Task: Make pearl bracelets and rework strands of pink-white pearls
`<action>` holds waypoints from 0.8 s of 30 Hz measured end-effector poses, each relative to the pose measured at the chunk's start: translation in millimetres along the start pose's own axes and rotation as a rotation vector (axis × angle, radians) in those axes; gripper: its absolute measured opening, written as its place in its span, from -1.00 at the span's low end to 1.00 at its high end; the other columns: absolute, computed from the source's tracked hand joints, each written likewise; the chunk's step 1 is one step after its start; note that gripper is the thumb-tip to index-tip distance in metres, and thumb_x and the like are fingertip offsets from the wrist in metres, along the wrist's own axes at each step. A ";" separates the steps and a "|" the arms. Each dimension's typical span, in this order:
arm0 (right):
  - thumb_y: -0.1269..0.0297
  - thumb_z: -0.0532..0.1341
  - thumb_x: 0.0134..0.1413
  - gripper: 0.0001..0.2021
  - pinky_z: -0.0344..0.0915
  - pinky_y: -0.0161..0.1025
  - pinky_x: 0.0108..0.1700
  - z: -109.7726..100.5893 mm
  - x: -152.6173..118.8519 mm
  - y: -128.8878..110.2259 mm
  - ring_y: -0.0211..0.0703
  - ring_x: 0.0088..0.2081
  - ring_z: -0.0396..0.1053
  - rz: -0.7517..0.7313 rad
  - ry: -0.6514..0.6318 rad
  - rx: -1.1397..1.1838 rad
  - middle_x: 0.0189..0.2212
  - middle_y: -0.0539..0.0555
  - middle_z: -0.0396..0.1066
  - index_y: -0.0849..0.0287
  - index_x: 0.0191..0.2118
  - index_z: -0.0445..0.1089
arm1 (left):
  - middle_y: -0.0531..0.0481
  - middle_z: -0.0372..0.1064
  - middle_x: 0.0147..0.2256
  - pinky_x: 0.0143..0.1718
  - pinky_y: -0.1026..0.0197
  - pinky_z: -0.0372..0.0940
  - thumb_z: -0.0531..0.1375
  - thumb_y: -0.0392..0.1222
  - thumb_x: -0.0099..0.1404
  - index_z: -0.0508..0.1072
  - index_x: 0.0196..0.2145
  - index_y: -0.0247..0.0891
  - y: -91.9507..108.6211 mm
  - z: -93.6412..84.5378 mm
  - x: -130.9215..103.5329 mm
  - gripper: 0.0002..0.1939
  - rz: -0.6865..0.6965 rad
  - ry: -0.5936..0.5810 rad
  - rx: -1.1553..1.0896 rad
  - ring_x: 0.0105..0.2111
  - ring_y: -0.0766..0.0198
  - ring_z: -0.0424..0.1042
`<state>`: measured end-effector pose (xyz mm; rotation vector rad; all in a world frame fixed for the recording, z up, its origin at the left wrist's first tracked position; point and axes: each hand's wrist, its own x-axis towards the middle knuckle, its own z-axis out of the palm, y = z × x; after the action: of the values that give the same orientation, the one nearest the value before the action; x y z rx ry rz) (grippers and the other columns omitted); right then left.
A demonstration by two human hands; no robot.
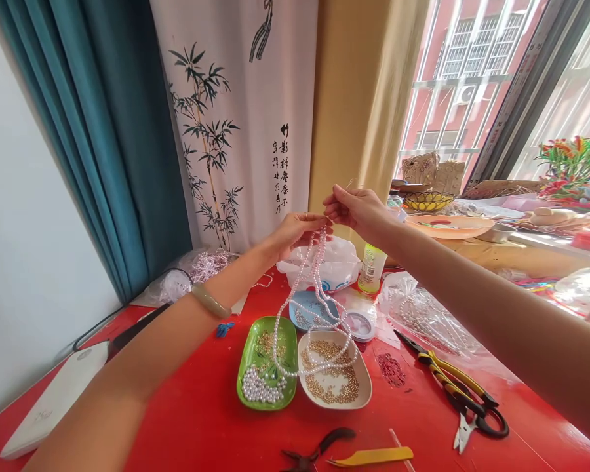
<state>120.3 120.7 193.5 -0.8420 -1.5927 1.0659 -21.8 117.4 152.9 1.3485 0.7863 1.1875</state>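
Two bare hands meet high beyond the green tray (pixel 242 370), just beside each other above the red desk (pixel 187 406); the left hand (pixel 302 231) is narrow, its fingertips pinching the top of a bundle of pale pink bead strands (pixel 318 262); the right hand (pixel 351 206) is curled, its fingertips drawn together next to that pinch, and I cannot tell what, if anything, lies between them; the bead strands hang from the left hand in front of the blue tray (pixel 319 301), which sits beyond and to the right of the green tray, and their lower loops spread over the green tray and over the white tray (pixel 367 389) just beside it on the right; whether those loops touch the loose beads (pixel 261 387) below is hard to tell; the step in hand appears to be fine work at the upper ends of the strands; the next move, as I judge it, calls for a steady left pinch and a small, exact motion of the right fingertips, with the loops kept from snagging; well to the right of the green tray lie red beads (pixel 391 370) and yellow-handled pliers (pixel 465 375); nearer the person than the green tray lie small black pliers (pixel 318 452) and yellow tweezers (pixel 376 455), untouched.
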 end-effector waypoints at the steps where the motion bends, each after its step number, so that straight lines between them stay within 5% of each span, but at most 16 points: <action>1: 0.18 0.02 0.15 -0.72 0.30 -0.32 -0.33 0.0 -0.6 0.3 -0.39 -0.53 0.30 0.000 -0.002 0.010 -0.49 0.11 0.38 0.27 -0.42 0.32 | -0.06 0.42 -0.45 -0.27 0.18 0.20 0.23 -0.27 0.04 0.46 -0.42 -0.33 -0.3 0.4 1.3 -0.90 0.006 0.019 0.001 -0.44 0.29 0.43; 5: 0.18 -0.01 0.15 -0.68 0.33 -0.28 -0.27 1.1 -12.8 5.4 -0.28 -0.35 0.39 -0.095 -0.004 -0.055 -0.22 0.23 0.38 0.30 -0.08 0.22 | -0.05 0.39 -0.48 -0.29 0.21 0.20 0.19 -0.30 0.07 0.42 -0.48 -0.34 -5.0 -2.0 8.4 -0.96 0.026 0.082 -0.061 -0.45 0.29 0.42; 10: 0.30 -0.03 0.14 -0.58 0.31 -0.15 -0.26 -6.2 -39.4 25.9 -0.17 -0.31 0.39 -0.459 0.082 -0.631 -0.10 0.20 0.34 0.22 0.12 -0.01 | -0.03 0.36 -0.51 -0.32 0.23 0.18 0.15 -0.34 0.08 0.39 -0.51 -0.33 -9.1 -2.8 11.6 -0.95 -0.049 0.080 -0.111 -0.47 0.31 0.40; 16: 0.48 -0.12 0.14 -0.62 0.21 -0.04 -0.07 -32.7 -36.5 32.7 -0.04 0.04 0.17 -0.804 -0.215 -1.247 0.12 0.09 0.12 0.15 0.04 0.19 | 0.00 0.31 -0.57 -0.33 0.24 0.22 0.12 -0.39 0.09 0.39 -0.55 -0.34 -9.6 5.8 5.2 -0.89 -0.104 -0.059 -0.168 -0.55 0.39 0.30; 20: 0.41 -0.15 0.17 -0.65 0.18 -0.06 -0.08 -39.4 -28.4 21.5 -0.06 -0.01 0.18 -0.857 -0.282 -1.308 0.01 0.12 0.25 0.15 -0.03 0.27 | 0.00 0.29 -0.56 -0.37 0.27 0.23 0.17 -0.32 0.08 0.43 -0.52 -0.35 -12.7 2.6 4.0 -0.93 -0.087 -0.204 -0.154 -0.56 0.42 0.28; 24: 0.29 -0.11 0.16 -0.70 0.17 -0.15 -0.25 -39.6 -27.9 15.2 -0.12 -0.22 0.23 -0.773 -0.311 -1.314 -0.31 0.13 0.35 0.11 -0.25 0.36 | 0.01 0.29 -0.55 -0.41 0.29 0.21 0.21 -0.24 0.07 0.47 -0.46 -0.34 -15.8 -2.1 0.3 -0.90 -0.069 -0.299 -0.058 -0.57 0.43 0.28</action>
<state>166.0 110.4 174.0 -0.7030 -2.5624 -0.5607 -20.8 120.8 137.4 1.3984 0.5749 0.9208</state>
